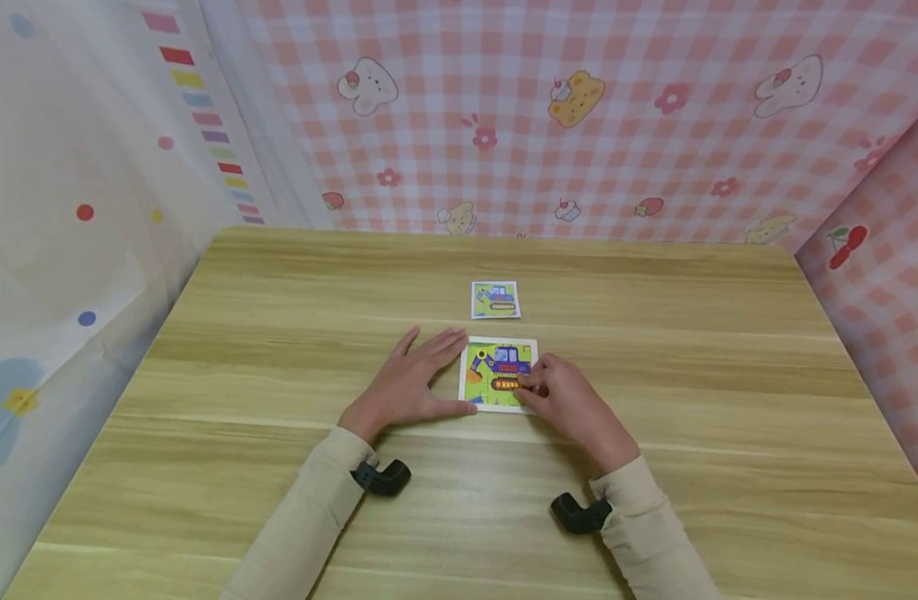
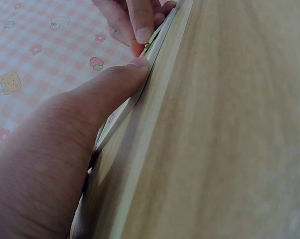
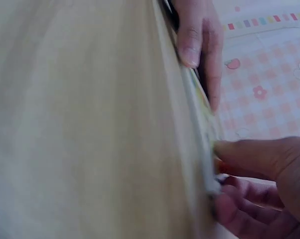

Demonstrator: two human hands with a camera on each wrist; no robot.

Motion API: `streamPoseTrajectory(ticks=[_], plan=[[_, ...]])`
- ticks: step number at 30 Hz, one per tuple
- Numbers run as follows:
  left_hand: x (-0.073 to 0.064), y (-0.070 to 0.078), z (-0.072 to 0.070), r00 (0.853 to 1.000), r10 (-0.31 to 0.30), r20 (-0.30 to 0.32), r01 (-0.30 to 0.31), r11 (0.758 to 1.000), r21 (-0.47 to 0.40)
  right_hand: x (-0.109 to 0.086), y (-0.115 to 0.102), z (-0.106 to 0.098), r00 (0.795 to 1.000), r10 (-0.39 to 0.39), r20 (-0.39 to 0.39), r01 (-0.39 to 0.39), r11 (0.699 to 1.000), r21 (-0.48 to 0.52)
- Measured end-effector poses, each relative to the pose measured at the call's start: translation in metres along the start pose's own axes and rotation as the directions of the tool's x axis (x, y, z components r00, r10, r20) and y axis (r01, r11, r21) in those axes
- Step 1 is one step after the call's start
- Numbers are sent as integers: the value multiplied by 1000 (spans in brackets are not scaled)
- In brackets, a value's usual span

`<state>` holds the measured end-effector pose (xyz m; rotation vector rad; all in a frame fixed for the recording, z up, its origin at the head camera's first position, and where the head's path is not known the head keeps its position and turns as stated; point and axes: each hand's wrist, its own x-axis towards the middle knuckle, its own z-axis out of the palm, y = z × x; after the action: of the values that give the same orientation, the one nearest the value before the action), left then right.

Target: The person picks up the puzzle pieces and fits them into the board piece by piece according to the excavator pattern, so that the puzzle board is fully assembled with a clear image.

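Observation:
A small jigsaw puzzle (image 1: 496, 367) in a white-edged tray shows a blue and orange excavator on green. My left hand (image 1: 409, 387) rests at the tray's left side, fingers spread at the upper left corner and thumb on the lower left edge. With thumb and fingertips, my right hand (image 1: 567, 400) pinches a puzzle piece (image 2: 151, 42) at the tray's lower right; in the left wrist view its green edge tilts slightly above the tray. The fingers hide most of that piece. Seen from the right wrist, the tray (image 3: 200, 119) is nearly edge-on.
A small card (image 1: 495, 300) with the same excavator picture lies just beyond the tray. Everything rests on a wood-grain table (image 1: 316, 283). A pink checked cloth (image 1: 443, 92) hangs behind the table, with more cloth at both sides.

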<state>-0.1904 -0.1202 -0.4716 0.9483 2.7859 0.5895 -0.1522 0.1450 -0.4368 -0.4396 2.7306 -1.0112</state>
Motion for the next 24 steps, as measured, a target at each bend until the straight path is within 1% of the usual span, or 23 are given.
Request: streamPoseTrajectory(ticks=[9,14,18,24], plan=[[1,1,0,1000,-7,7,7,1000,1,2,4,5,991,114,-72,-104,986,127],[1,1,0,1000,-9,7,9,1000,0,3,4,6,980,183,-73,-167,968,185],[1,1,0,1000,-7,6,7,1000,2,3,4,5,978,195,-71,-177,963,203],[1,1,0,1000,-12,14,12,1000,10,-1,9,5,984,166,-62,-147,962,231]])
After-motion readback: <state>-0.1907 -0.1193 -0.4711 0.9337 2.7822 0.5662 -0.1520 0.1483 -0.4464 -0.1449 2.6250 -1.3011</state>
